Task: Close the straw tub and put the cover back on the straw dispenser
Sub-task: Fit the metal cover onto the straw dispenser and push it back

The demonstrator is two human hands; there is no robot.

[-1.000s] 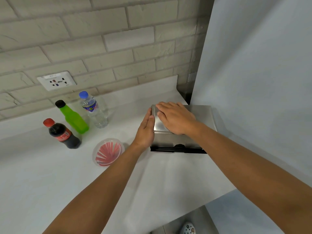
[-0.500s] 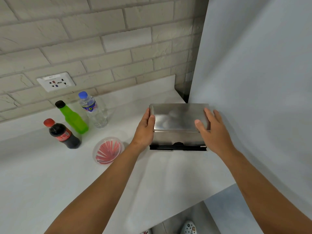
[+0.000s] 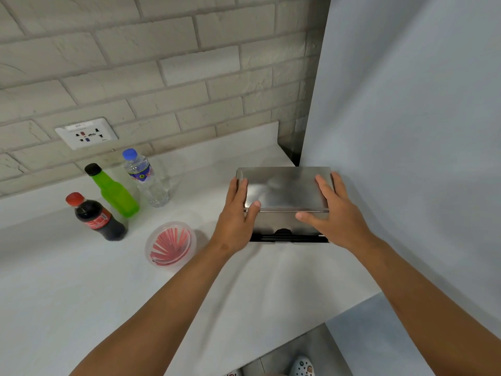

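The steel straw dispenser (image 3: 283, 226) stands on the white counter (image 3: 81, 289) by the right wall, with its flat steel cover (image 3: 284, 189) sitting on top. My left hand (image 3: 235, 215) grips the cover's left end, thumb over the front edge. My right hand (image 3: 334, 213) holds the right end in the same way. A round clear straw tub (image 3: 170, 244) filled with red straws lies to the left of the dispenser, a clear lid over it.
Behind the tub stand a cola bottle (image 3: 95, 217), a green bottle (image 3: 113, 191) and a water bottle (image 3: 146, 177). A wall socket (image 3: 86, 133) sits on the brick wall. A grey panel (image 3: 406, 131) rises just right of the dispenser. The counter's front edge runs near my forearms.
My right hand left the top of the cover and went to its right end. My left hand shifted from flat against the left side to a grip with the thumb over the front edge.
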